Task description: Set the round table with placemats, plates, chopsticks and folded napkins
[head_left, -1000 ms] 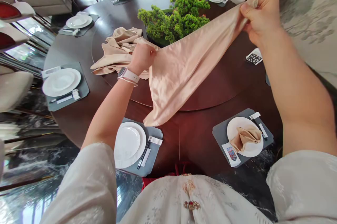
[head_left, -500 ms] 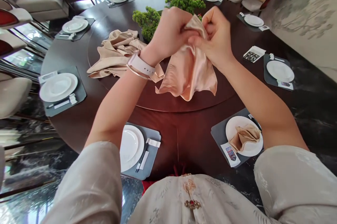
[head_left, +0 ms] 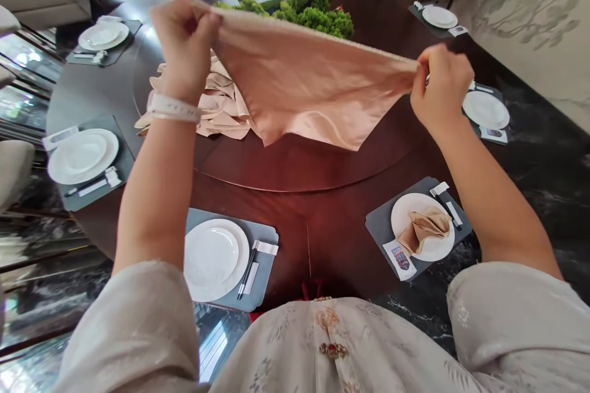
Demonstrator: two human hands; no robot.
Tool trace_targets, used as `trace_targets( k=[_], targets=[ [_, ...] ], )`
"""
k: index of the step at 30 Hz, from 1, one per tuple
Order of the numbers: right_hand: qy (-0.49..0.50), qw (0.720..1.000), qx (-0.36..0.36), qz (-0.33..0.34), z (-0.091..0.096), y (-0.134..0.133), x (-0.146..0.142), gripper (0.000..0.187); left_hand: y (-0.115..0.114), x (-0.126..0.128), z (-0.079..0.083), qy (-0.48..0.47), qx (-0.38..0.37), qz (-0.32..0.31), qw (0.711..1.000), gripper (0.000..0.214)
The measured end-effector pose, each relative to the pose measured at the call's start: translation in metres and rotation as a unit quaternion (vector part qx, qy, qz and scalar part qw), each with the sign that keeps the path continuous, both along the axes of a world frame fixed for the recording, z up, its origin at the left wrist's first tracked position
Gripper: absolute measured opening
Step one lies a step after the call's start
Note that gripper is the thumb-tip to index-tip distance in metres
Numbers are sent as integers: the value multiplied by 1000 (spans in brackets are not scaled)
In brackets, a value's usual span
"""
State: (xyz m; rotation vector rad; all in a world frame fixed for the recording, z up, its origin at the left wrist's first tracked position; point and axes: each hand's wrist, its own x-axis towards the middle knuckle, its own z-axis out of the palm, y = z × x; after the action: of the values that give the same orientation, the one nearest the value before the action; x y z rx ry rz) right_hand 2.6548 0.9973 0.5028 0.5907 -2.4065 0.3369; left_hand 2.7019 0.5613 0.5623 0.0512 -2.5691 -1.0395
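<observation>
Peach satin napkin (head_left: 304,79) hangs spread wide above the dark wooden turntable (head_left: 299,168) of the round worktop (head_left: 295,245), its lower corner drooping toward the turntable. Left hand (head_left: 184,42) and right hand (head_left: 442,85) each pinch one end of its top edge between fingers and thumb, the two grips well apart and the edge drawn taut. On the turntable, a crumpled heap of peach napkins (head_left: 216,110) lies beneath the raised left wrist, behind which a clipped green shrub (head_left: 313,2) rises at the centre.
</observation>
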Motion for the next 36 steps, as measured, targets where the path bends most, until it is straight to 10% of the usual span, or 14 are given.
trace_targets(
  k=[9,15,26,36],
  targets=[
    [-224,970,93,10,-199,38,134,30,-68,119,-198,-186,-18,-50,981,38],
    [-282,952,112,41,-257,34,120,34,-83,103,-293,-339,-28,-103,935,33],
    [-362,932,25,-6,-336,-29,-109,19,-87,-40,-379,-239,-76,119,961,21],
    [-488,864,-19,123,-357,-49,-171,20,-124,-23,-375,-381,-1,54,923,38]
  ],
)
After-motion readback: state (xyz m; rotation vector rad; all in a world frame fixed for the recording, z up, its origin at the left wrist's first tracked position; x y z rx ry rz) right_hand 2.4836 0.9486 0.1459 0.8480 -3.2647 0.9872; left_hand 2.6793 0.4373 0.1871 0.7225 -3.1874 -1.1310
